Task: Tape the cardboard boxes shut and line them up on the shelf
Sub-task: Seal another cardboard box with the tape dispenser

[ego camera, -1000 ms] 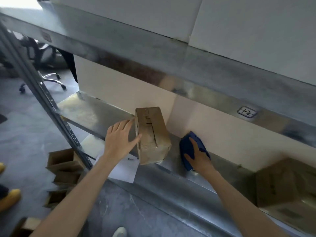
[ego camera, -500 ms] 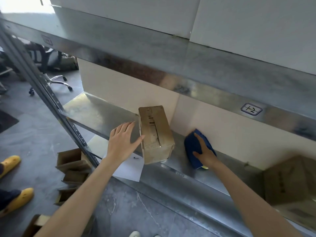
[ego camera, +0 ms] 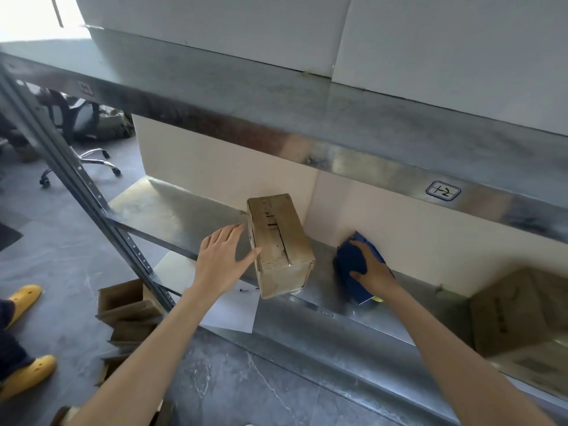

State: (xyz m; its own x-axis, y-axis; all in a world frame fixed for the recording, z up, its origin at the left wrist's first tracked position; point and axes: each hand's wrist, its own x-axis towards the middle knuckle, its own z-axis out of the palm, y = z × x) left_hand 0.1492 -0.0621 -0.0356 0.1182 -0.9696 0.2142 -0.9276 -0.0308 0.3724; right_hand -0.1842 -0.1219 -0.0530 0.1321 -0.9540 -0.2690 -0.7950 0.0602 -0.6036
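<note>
A small taped cardboard box (ego camera: 279,244) stands on the metal shelf (ego camera: 172,210), its front end over the shelf's front edge. My left hand (ego camera: 222,262) lies flat against the box's left side with straight fingers, thumb on its top edge. To the right, my right hand (ego camera: 370,267) holds a blue tape dispenser (ego camera: 352,265) down on the shelf by the back wall, fingers curled over it. A larger cardboard box (ego camera: 519,315) sits at the far right of the same shelf.
An upper shelf (ego camera: 307,118) overhangs the work area. A slanted metal upright (ego camera: 76,186) stands at left. Flattened open cartons (ego camera: 129,312) and a white sheet (ego camera: 233,309) lie on the floor below. Yellow shoes (ego camera: 24,299) of a person show at left; an office chair (ego camera: 80,130) behind.
My left hand has flattened against the box's left side. The right hand stays on the blue dispenser. The camera has drifted slightly, shifting the scene rightward.
</note>
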